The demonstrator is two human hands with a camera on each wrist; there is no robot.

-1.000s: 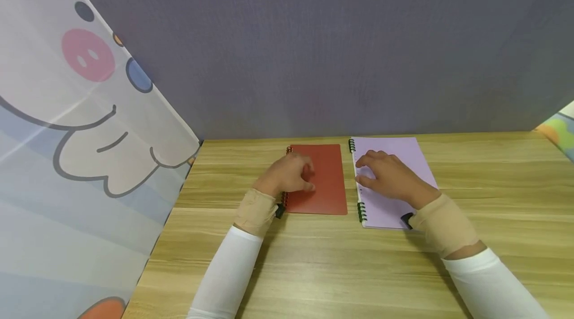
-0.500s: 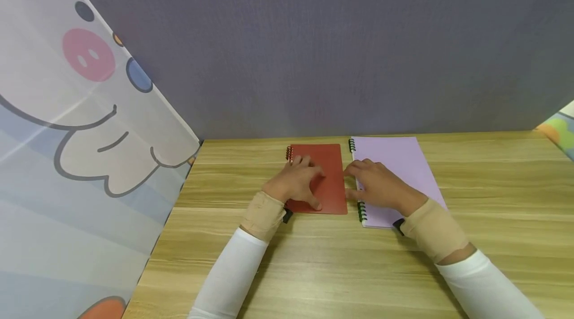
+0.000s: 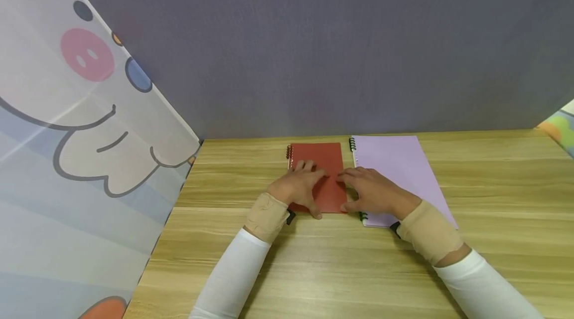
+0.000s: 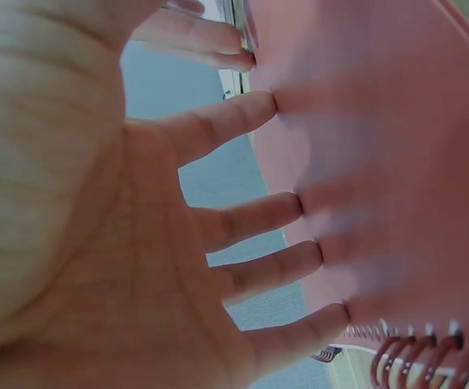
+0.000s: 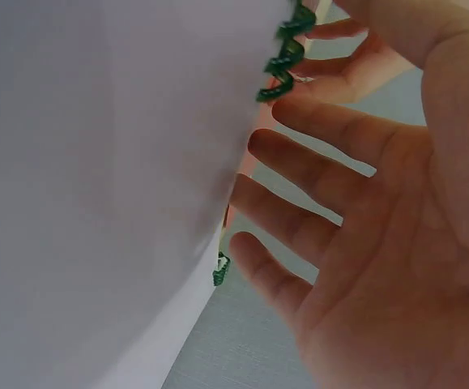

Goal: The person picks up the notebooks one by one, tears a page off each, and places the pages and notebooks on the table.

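A red spiral notebook (image 3: 319,154) lies closed on the wooden table, its coil along the left side. To its right is a larger lilac notebook (image 3: 396,159) with green binding rings (image 5: 287,57). My left hand (image 3: 298,187) is over the red notebook, and in the left wrist view its extended fingertips touch the red cover (image 4: 412,162). Over the lilac notebook's ringed edge reaches my right hand (image 3: 374,192), fingertips at the red notebook's right edge. Its fingers are loosely extended, with nothing gripped. Whether they touch the red cover is hard to tell.
A grey upright panel (image 3: 341,50) stands behind the table (image 3: 323,269). On the left hangs a white sheet with cartoon print (image 3: 89,159). Bare wood shows in front of both notebooks and to their sides.
My left hand has moved slightly right and nearer over the red notebook. My right hand has shifted left, from the lilac notebook to the red one's edge. Both notebooks look unmoved.
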